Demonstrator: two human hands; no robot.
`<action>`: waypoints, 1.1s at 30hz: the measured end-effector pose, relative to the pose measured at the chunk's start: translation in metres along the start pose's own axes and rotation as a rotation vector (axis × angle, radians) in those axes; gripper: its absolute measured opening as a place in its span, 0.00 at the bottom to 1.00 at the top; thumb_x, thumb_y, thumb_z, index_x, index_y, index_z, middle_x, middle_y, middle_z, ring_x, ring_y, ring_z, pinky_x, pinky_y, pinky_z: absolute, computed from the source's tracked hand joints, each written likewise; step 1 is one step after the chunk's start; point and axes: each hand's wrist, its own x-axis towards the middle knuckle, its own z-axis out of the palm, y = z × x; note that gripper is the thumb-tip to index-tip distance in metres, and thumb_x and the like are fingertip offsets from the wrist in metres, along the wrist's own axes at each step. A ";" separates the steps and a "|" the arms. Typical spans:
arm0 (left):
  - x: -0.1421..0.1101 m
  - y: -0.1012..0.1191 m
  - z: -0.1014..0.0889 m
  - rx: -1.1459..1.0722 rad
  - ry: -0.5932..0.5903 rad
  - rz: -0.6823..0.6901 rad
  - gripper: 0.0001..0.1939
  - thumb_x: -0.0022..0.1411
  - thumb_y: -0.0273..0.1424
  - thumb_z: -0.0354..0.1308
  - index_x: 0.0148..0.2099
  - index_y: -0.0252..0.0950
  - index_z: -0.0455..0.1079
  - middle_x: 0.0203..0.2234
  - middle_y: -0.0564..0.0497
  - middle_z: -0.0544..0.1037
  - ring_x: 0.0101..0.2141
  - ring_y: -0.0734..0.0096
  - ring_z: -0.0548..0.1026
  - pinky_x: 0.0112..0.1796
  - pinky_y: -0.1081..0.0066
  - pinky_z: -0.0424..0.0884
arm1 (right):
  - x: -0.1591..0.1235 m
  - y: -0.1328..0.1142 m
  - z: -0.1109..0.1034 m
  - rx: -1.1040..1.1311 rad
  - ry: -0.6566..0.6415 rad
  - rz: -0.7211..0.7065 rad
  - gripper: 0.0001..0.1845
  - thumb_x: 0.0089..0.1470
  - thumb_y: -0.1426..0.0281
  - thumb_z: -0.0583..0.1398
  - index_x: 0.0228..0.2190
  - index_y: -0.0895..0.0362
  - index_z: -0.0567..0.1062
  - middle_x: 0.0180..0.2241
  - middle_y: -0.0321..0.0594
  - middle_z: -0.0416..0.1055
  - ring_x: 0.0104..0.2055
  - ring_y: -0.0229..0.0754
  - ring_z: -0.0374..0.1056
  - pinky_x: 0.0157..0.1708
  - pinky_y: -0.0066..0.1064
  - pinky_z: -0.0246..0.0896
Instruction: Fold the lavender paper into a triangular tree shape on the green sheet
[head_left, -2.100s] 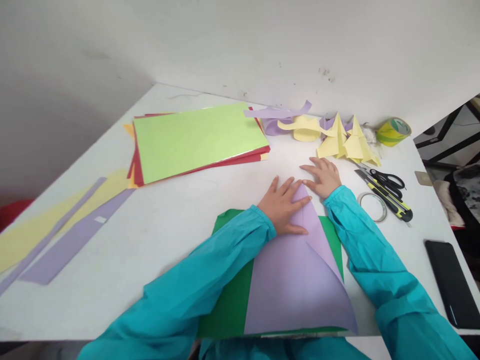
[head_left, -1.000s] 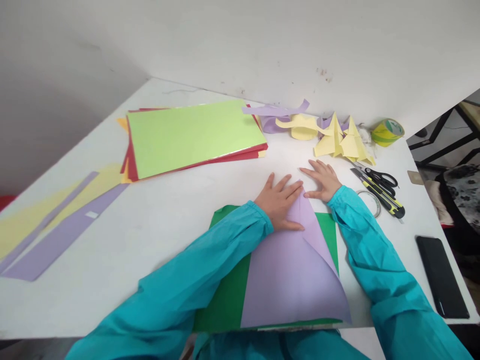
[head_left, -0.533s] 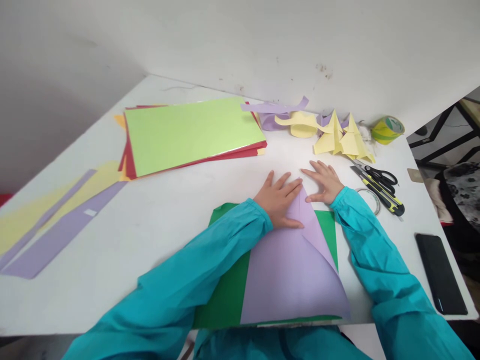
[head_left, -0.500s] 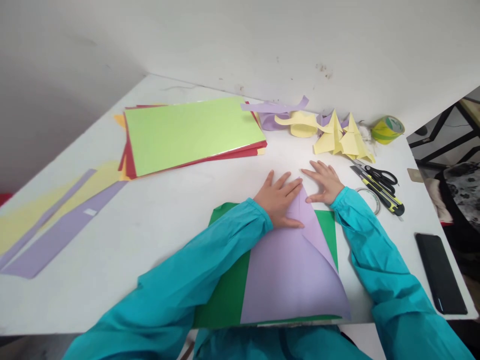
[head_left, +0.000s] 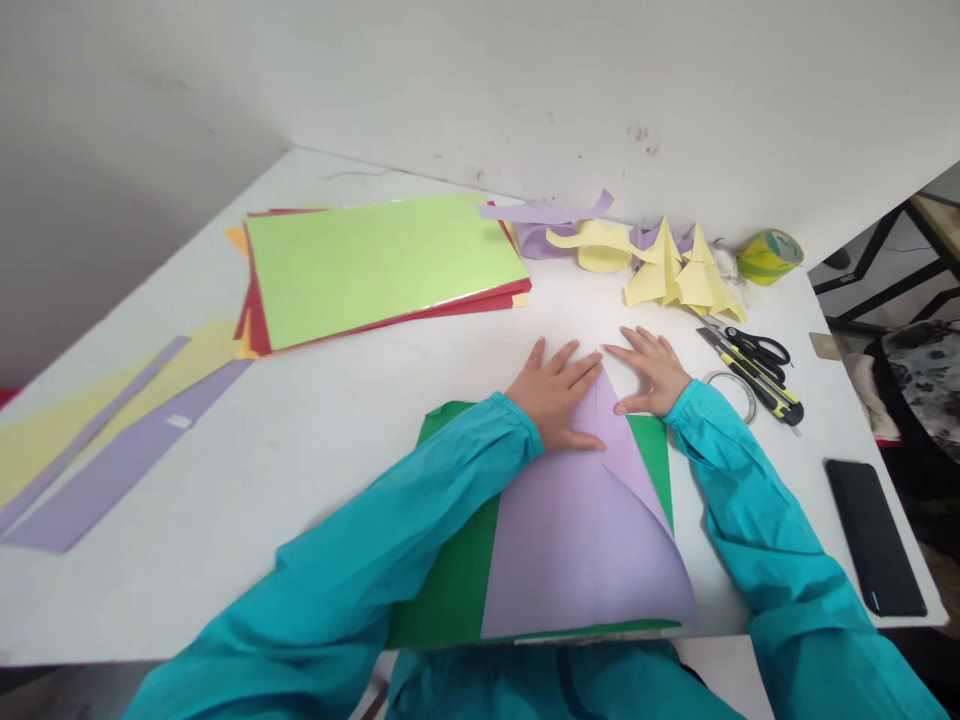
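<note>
Your left hand (head_left: pixel 553 396) lies flat, palm down, on the purple sheet (head_left: pixel 577 560), near its far point. Its fingers are spread and nothing is pinched. Your right hand (head_left: pixel 651 372) sits just beside the same point, over the table (head_left: pixel 330 470), with thumb and forefinger well parted. It grips nothing; whether its thumb tip touches the sheet's edge, I cannot tell.

The purple sheet is directly in front of you, at the near edge of the table. It narrows to a point at the far end, and its right side is folded over, with the flap's lower part curving up. Beneath it lies the green sheet (head_left: pixel 450 580), showing at both sides and along the near edge.

To the right of your right hand are the tape ring (head_left: pixel 750 398), the cutter (head_left: pixel 761 385) and the scissors (head_left: pixel 759 347), with the phone (head_left: pixel 876 538) nearer you. Along the wall stand the tape roll (head_left: pixel 769 257), the yellow folds (head_left: pixel 664 275), the yellow curl (head_left: pixel 602 248) and the purple curl (head_left: pixel 544 240). Far left of centre is the stack (head_left: pixel 386 265), lime on top, red below. Purple strips (head_left: pixel 135 475) lie over yellow paper (head_left: pixel 37 440) at the left.
</note>
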 end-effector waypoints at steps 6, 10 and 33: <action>0.000 0.001 -0.002 0.003 -0.008 -0.007 0.55 0.50 0.64 0.51 0.67 0.28 0.48 0.64 0.37 0.52 0.63 0.39 0.45 0.57 0.36 0.32 | 0.000 0.001 0.000 -0.011 -0.019 -0.007 0.58 0.33 0.38 0.63 0.62 0.46 0.55 0.67 0.48 0.41 0.68 0.63 0.33 0.60 0.63 0.30; 0.000 0.001 -0.002 0.012 -0.002 -0.006 0.55 0.50 0.64 0.51 0.67 0.29 0.49 0.64 0.37 0.52 0.63 0.38 0.46 0.58 0.36 0.32 | 0.000 0.003 -0.001 0.005 -0.027 -0.015 0.58 0.33 0.37 0.62 0.62 0.46 0.54 0.67 0.48 0.39 0.68 0.63 0.32 0.60 0.63 0.29; 0.000 0.001 -0.002 0.013 -0.003 -0.010 0.55 0.50 0.63 0.52 0.67 0.29 0.48 0.65 0.38 0.52 0.63 0.38 0.46 0.58 0.36 0.33 | -0.030 -0.006 0.013 0.025 0.049 0.105 0.55 0.36 0.46 0.66 0.62 0.50 0.55 0.67 0.50 0.41 0.68 0.60 0.33 0.61 0.62 0.29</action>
